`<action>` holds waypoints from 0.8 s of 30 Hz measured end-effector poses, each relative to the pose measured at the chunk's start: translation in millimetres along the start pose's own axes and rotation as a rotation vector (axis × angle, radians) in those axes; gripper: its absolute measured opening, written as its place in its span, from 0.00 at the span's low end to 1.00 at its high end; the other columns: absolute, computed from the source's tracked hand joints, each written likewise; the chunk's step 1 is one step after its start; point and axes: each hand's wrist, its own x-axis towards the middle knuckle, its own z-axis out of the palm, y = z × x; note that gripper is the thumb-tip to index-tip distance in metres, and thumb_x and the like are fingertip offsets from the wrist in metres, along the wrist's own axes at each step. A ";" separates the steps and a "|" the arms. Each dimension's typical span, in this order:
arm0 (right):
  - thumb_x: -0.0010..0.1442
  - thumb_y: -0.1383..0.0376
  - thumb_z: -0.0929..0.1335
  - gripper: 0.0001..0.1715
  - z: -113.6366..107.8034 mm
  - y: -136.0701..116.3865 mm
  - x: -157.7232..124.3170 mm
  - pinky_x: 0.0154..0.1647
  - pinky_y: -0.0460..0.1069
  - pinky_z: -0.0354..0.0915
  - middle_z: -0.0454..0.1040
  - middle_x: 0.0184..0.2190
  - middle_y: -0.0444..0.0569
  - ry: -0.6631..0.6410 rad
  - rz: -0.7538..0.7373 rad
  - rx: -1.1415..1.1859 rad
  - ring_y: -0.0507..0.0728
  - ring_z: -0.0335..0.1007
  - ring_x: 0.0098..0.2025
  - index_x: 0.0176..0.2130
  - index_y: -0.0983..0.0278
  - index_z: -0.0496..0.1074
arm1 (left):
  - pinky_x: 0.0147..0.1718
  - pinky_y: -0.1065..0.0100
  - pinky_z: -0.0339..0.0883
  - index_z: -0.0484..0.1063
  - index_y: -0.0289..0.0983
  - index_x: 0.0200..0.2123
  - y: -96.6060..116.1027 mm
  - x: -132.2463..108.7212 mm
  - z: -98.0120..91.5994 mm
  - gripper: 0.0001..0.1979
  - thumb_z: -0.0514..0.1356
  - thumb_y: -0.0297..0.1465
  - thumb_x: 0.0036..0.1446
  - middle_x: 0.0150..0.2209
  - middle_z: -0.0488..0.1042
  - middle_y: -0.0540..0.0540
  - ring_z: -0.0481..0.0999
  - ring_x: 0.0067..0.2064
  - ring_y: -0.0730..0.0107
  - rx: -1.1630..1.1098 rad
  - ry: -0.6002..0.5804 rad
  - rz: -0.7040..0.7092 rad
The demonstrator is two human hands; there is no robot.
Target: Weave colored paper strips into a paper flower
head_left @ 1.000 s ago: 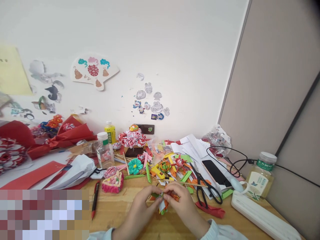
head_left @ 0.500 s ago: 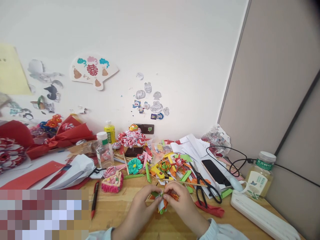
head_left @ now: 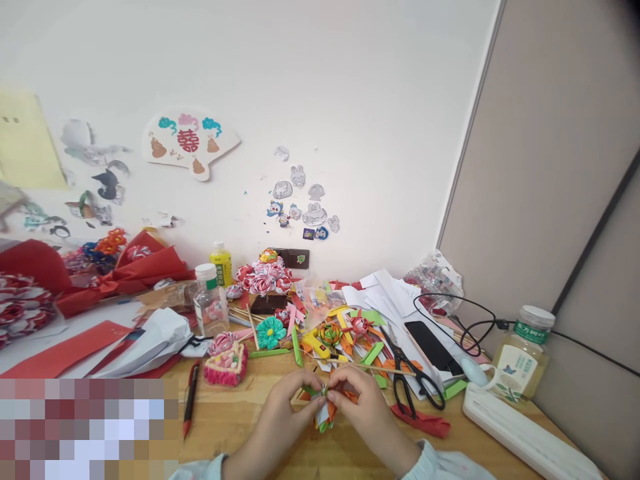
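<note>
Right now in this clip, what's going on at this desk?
A person's left hand and right hand meet over the wooden table, together pinching a small green, orange and white paper piece. Black scissors lie to their right, a red-and-black pen to their left. Beyond the hands are green strips and a teal flower.

Orange, green and white are shown by the paper piece [head_left: 325, 419], turquoise with a yellow centre by the flower [head_left: 271, 333], black by the scissors [head_left: 402, 361].
</note>
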 end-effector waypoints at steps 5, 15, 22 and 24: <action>0.48 0.75 0.67 0.08 0.1 1.8 -0.3 0.35 0.47 0.63 0.70 0.29 0.45 -0.009 0.044 0.030 0.55 0.68 0.33 0.29 0.63 0.70 | 0.35 0.68 0.69 0.73 0.37 0.29 3.3 1.2 -2.8 0.04 0.62 0.29 0.46 0.30 0.78 0.46 0.76 0.33 0.64 -0.018 -0.038 -0.034; 0.49 0.73 0.67 0.06 1.3 0.6 -0.6 0.34 0.47 0.63 0.69 0.29 0.45 -0.041 0.082 0.149 0.55 0.67 0.33 0.29 0.63 0.69 | 0.36 0.68 0.67 0.73 0.37 0.27 3.1 3.2 -5.0 0.05 0.63 0.31 0.45 0.29 0.77 0.46 0.75 0.34 0.62 -0.061 -0.063 -0.075; 0.49 0.69 0.69 0.04 -2.3 -3.4 -0.3 0.32 0.47 0.62 0.68 0.28 0.44 -0.144 0.168 0.292 0.54 0.66 0.32 0.30 0.64 0.69 | 0.34 0.69 0.63 0.68 0.36 0.25 -6.1 4.3 -6.3 0.11 0.64 0.37 0.45 0.27 0.72 0.49 0.70 0.33 0.66 -0.253 -0.221 -0.079; 0.49 0.68 0.69 0.05 -3.5 -2.8 -0.2 0.31 0.46 0.60 0.68 0.26 0.44 -0.184 0.223 0.315 0.53 0.65 0.30 0.30 0.65 0.68 | 0.31 0.70 0.61 0.67 0.36 0.25 -10.1 4.4 -4.7 0.15 0.64 0.41 0.45 0.26 0.70 0.51 0.68 0.31 0.69 -0.329 -0.282 -0.095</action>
